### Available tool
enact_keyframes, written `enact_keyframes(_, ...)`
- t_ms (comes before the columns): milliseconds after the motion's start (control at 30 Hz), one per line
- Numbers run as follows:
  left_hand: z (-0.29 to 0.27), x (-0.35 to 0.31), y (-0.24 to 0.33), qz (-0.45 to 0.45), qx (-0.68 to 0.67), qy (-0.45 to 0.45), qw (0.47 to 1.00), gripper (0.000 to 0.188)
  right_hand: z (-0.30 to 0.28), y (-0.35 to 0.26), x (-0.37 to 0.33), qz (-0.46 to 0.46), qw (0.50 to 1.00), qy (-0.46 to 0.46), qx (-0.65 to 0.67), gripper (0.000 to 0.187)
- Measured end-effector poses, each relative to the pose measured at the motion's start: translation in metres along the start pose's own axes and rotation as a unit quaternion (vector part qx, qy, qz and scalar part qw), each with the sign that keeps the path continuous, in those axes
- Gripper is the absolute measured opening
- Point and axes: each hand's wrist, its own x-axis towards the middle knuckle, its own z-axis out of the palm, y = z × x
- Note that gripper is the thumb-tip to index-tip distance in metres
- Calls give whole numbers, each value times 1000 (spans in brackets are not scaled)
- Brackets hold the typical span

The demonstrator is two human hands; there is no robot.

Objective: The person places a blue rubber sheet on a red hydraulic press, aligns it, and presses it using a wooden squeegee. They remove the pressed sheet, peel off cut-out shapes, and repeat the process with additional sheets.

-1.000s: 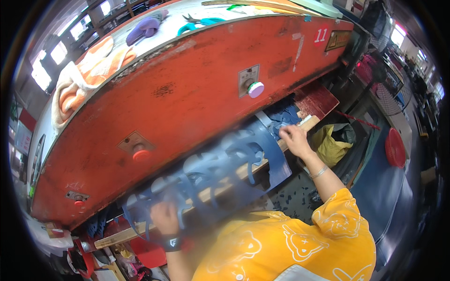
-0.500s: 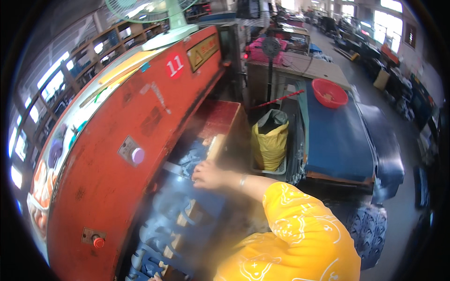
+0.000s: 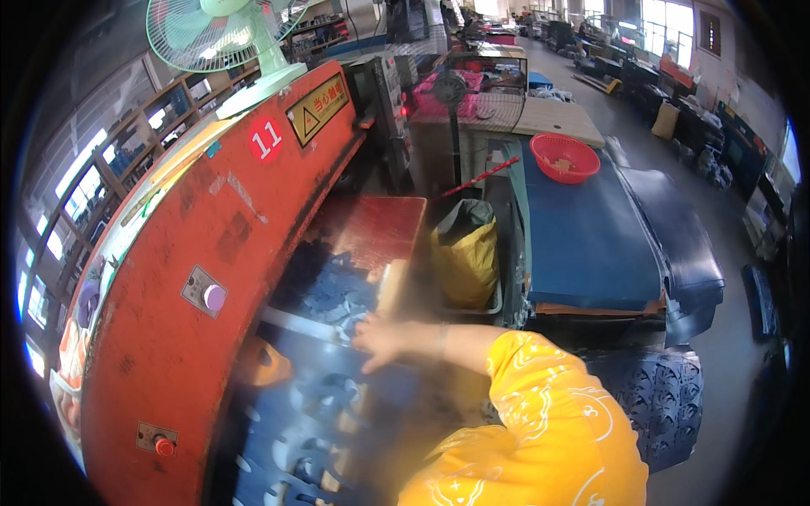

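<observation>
My right hand [image 3: 381, 337] lies flat, fingers apart, on a dark blue sheet [image 3: 316, 405] full of cut-out holes; motion blur hides whether it pinches the sheet. The sheet rests on the bed under the big red press head [image 3: 194, 253]. Just beyond my fingers are a pale wooden block [image 3: 391, 285] and loose blue cut pieces [image 3: 333, 291]. My yellow sleeve [image 3: 540, 422] fills the lower middle. My left hand is out of view.
A red-brown pad [image 3: 375, 228] covers the far bed. A yellow bag [image 3: 466, 257] sits in a bin to the right, beside a table with blue sheet stock [image 3: 582, 236] and a red basket [image 3: 564, 156]. Perforated blue scrap [image 3: 662, 396] hangs lower right. A green fan [image 3: 211, 34] tops the press.
The view has swung right along the press. My left hand, on the sheet a second ago, has left the picture. My right hand stays on the blue sheet.
</observation>
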Motion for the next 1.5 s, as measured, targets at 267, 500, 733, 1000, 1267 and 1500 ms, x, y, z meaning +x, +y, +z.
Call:
enact_keyframes(267, -62, 49, 89, 26, -377, 155, 913, 42, -57, -42, 27, -1, 986, 94, 135, 59)
enact_keyframes(500, 76, 129, 189, 48, -504, 98, 857, 71, 31, -123, 44, -64, 980, 182, 47, 89)
enact_keyframes(733, 92, 89, 221, 115, -619, 64, 774, 81, 19, -118, 1, -29, 978, 154, 138, 48)
enact_keyframes(1000, 102, 98, 212, 92, -194, 17, 977, 94, 0, -86, 10, -91, 891, 94, 435, 69)
enact_keyframes(1267, 98, 89, 226, 149, 49, 8, 988, 97, -6, -31, 29, -85, 605, 96, 786, 62)
enact_keyframes(1500, 71, 90, 233, 220, 76, 44, 971, 97, -23, -29, -106, -183, 116, -16, 976, 63)
